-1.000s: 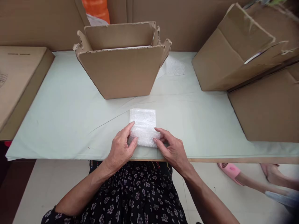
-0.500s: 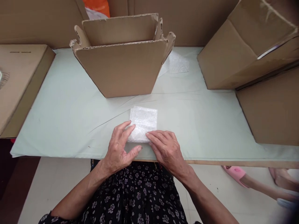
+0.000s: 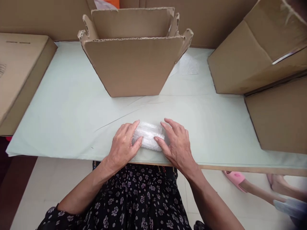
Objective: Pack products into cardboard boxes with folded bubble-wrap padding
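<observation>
A small bundle of white bubble wrap (image 3: 148, 135) lies near the front edge of the pale green table (image 3: 59, 105), folded into a short roll. My left hand (image 3: 124, 143) holds its left end, fingers curled round it and thumb pressed to its front. My right hand (image 3: 176, 143) grips the right end the same way, fingers over the top, thumb on the front. Whether anything is inside the wrap cannot be seen.
An open cardboard box (image 3: 134, 60) stands just behind the bundle. A flat carton (image 3: 19, 70) lies at the left, and stacked cartons (image 3: 263, 54) stand at the right. A loose bubble-wrap sheet (image 3: 188, 64) lies behind. Another person's feet, one in a pink slipper (image 3: 233, 179), are under the table's right side.
The flat bubble-wrap square has been folded over into a shorter, thicker roll. Both hands moved from its near edge to its two ends. The view shifted slightly.
</observation>
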### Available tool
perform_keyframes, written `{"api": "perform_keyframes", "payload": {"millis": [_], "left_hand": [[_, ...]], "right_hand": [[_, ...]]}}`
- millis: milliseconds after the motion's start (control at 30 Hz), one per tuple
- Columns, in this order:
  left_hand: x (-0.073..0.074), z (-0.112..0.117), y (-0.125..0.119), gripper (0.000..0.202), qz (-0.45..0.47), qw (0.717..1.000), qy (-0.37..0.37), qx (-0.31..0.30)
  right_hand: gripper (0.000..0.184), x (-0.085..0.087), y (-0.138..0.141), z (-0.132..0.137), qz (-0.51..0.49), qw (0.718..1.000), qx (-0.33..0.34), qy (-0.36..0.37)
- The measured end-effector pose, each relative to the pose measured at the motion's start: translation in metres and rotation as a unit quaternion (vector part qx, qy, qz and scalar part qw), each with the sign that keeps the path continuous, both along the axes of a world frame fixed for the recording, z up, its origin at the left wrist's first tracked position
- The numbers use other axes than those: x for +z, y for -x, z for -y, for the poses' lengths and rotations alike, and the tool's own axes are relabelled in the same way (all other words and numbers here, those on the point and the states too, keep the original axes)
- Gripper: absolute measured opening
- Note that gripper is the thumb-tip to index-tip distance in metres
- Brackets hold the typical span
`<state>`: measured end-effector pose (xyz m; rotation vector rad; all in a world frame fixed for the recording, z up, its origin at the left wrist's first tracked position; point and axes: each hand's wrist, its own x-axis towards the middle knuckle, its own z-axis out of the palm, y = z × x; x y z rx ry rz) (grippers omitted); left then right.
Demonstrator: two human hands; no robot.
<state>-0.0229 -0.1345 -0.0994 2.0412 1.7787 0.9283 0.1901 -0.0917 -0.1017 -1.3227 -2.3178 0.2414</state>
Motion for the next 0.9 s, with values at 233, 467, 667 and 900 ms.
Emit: {"api": "perform_keyframes", "payload": {"millis": [233, 467, 667, 900], "left_hand": [[-0.008, 0.002, 0.006, 0.059, 0.015, 1.000, 0.018, -0.009], [0.012, 0.004, 0.022, 0.075, 0.193, 0.964, 0.168, -0.074], [0.017, 0.003, 0.016, 0.032, 0.335, 0.925, 0.179, -0.003], [0.019, 0.001, 0.014, 0.026, 0.339, 0.923, 0.180, -0.016]], "right_hand": [[0.027, -0.011, 0.006, -0.003, -0.036, 0.996, 0.067, 0.055], [0.013, 0.007, 0.006, 0.009, -0.158, 0.968, 0.082, 0.180], [0.072, 0.009, 0.002, 0.008, -0.332, 0.899, 0.032, 0.283], [0.019, 0.009, 0.008, 0.007, -0.328, 0.900, -0.003, 0.287]]}}
